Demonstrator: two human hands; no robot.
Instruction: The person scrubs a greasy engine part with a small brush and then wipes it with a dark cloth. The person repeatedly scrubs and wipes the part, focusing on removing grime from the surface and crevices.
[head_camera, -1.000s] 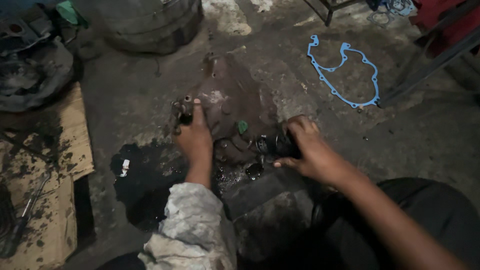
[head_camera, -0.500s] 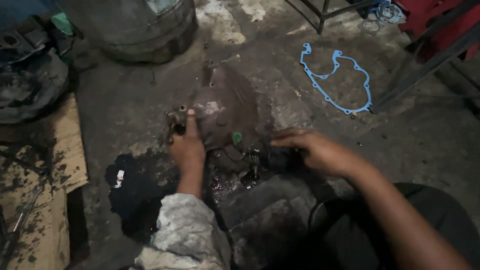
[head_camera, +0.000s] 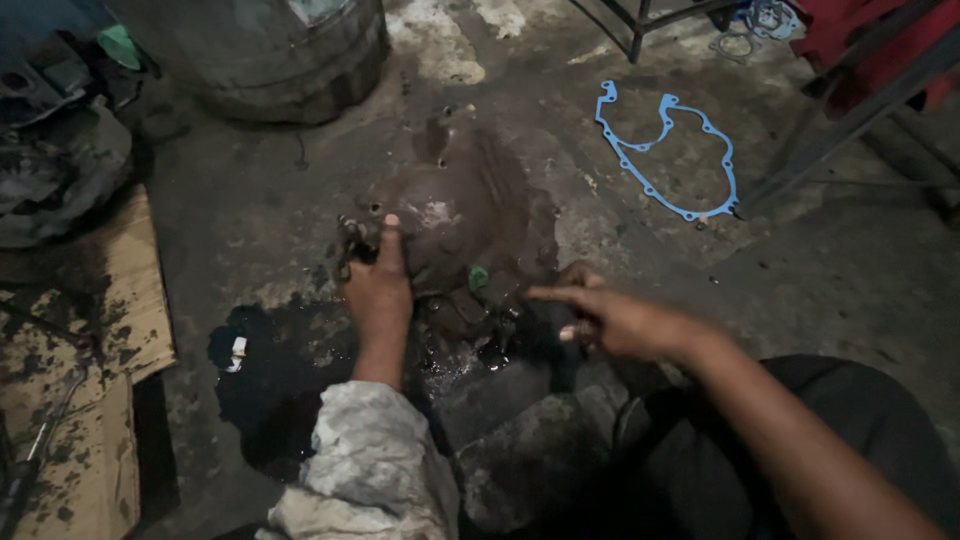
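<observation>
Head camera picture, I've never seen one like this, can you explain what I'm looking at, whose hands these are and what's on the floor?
The one view comes from a camera worn on a person's head, looking down, so both hands are that person's own. The left hand, in a dirty pale sleeve, presses on the left edge of a greasy brown metal cover lying on the concrete floor. The right hand is at the cover's near right edge with a finger stretched out; whether it grips anything I cannot tell. A dark oil puddle spreads under the left arm. Further off lie a blue gasket, oil-stained cardboard on the left, and a big drum at the top.
</observation>
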